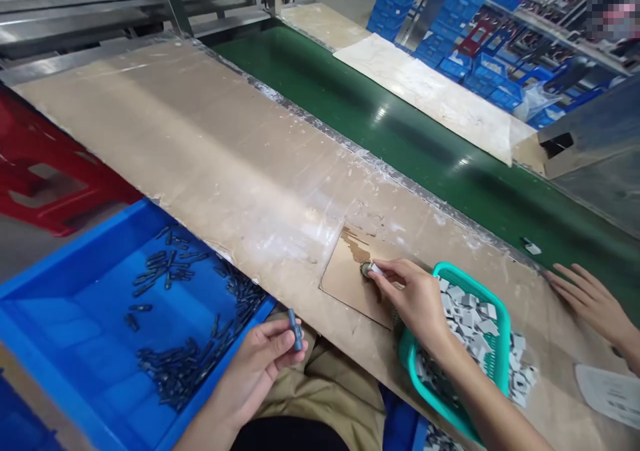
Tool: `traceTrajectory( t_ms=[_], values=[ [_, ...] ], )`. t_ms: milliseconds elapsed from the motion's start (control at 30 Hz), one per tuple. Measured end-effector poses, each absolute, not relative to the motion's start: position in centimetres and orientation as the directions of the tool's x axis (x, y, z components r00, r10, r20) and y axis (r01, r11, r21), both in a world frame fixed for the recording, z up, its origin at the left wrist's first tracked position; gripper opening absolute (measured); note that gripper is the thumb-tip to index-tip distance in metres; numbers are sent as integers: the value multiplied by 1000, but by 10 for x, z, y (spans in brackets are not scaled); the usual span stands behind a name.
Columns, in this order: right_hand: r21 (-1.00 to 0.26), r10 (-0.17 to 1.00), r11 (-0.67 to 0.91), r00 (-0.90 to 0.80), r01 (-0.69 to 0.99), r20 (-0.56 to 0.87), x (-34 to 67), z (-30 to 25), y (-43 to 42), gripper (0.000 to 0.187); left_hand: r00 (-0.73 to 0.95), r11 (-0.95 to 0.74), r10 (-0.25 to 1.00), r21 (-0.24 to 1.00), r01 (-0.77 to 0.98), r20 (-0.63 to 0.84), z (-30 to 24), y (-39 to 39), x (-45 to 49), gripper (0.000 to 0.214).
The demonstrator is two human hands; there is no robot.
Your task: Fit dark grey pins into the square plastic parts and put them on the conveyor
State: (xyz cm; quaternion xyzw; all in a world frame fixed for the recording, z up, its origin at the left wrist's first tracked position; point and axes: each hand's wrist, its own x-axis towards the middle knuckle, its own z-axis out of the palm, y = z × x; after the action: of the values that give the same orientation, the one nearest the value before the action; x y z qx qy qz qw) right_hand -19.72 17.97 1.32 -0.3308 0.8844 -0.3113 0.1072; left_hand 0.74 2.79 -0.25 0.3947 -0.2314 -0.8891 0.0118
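Note:
My left hand [255, 364] pinches a small dark blue-grey stepped plastic piece [295, 330], held upright above my lap. In my right hand [413, 298] is a small pale grey block [374, 268], gripped between thumb and fingertips. It is over a square tan board [350, 278] smeared with a brown wet substance [356, 243]; a small round dark spot lies right at the block's end. Under my right forearm stands a turquoise basket [501, 344] of similar grey blocks. To my left, a blue bin [110, 304] holds many dark pieces like the one in my left hand.
A green conveyor belt [350, 118] runs beyond the worktable [200, 144], carrying a small joined piece [531, 246]. Another person's hand [590, 298] reaches to the belt edge at right. Loose grey blocks [523, 371] lie beside the basket. A red stool [60, 178] stands at left.

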Motion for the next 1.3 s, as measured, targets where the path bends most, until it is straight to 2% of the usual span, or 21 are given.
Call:
traceTrajectory(
  t_ms=[167,267,367,433,500,533,567,633,733,800,833,900,933,967,1000,1033,1067,1100,1167,1300],
  values=[
    [-610,-661,588,-750,-531,15,-197,10,180,29,-715,-878,-170,434,-203,-678,-5,29,5,23],
    [-647,-639,586,-769,-488,1,-198,12,179,28,-745,-857,-176,472,-205,-644,-4,31,3,21],
    [-788,-546,566,-827,-243,-137,-198,22,180,31,-757,-775,-311,615,-148,-574,-4,38,-2,18],
    [-871,-483,492,-828,14,-286,-196,32,182,33,-749,-565,-499,819,-99,-435,-6,44,-6,12],
    [-897,-467,386,-793,217,-392,-190,44,184,31,-742,-162,-663,987,8,-102,-8,48,-11,8],
    [-897,-474,339,-773,282,-422,-184,51,185,28,-730,65,-675,994,87,108,-8,49,-13,15],
    [-893,-485,301,-752,335,-446,-178,58,186,25,-711,261,-634,950,171,303,-8,50,-16,24],
    [-875,-516,253,-707,413,-484,-162,71,186,21,-672,496,-483,808,318,562,-5,48,-20,44],
    [-872,-531,242,-694,426,-486,-146,83,188,19,-676,610,-274,667,428,684,2,44,-26,61],
    [-909,-488,276,-770,311,-411,-146,81,189,21,-641,635,-231,613,471,732,3,43,-30,61],
    [-926,-445,314,-830,208,-337,-151,76,189,22,-619,637,-248,607,475,746,1,45,-32,58],
    [-903,-386,428,-912,-40,-143,-166,60,188,25,-600,580,-394,695,426,696,-4,49,-34,47],
    [-859,-391,487,-919,-156,-54,-175,50,187,26,-621,469,-519,803,369,588,-7,52,-35,38],
    [-805,-424,533,-905,-259,10,-183,40,186,26,-655,269,-639,915,299,402,-9,54,-34,28],
    [-750,-476,563,-878,-347,49,-190,31,185,26,-688,-8,-709,974,225,153,-10,56,-33,17],
    [-700,-529,578,-845,-420,70,-195,23,184,27,-716,-302,-690,941,152,-106,-9,58,-30,8],
    [-655,-571,586,-817,-477,84,-199,17,183,27,-739,-544,-598,834,90,-310,-8,58,-27,4],
    [-617,-599,592,-795,-519,95,-200,12,183,26,-760,-706,-479,707,37,-439,-6,58,-23,5],
    [-570,-634,596,-767,-565,98,-200,8,183,25,-783,-840,-311,541,-37,-538,0,56,-15,11],
    [-555,-674,589,-736,-587,63,-197,9,183,23,-771,-907,-204,412,-83,-603,4,51,-4,17]
  ],
)
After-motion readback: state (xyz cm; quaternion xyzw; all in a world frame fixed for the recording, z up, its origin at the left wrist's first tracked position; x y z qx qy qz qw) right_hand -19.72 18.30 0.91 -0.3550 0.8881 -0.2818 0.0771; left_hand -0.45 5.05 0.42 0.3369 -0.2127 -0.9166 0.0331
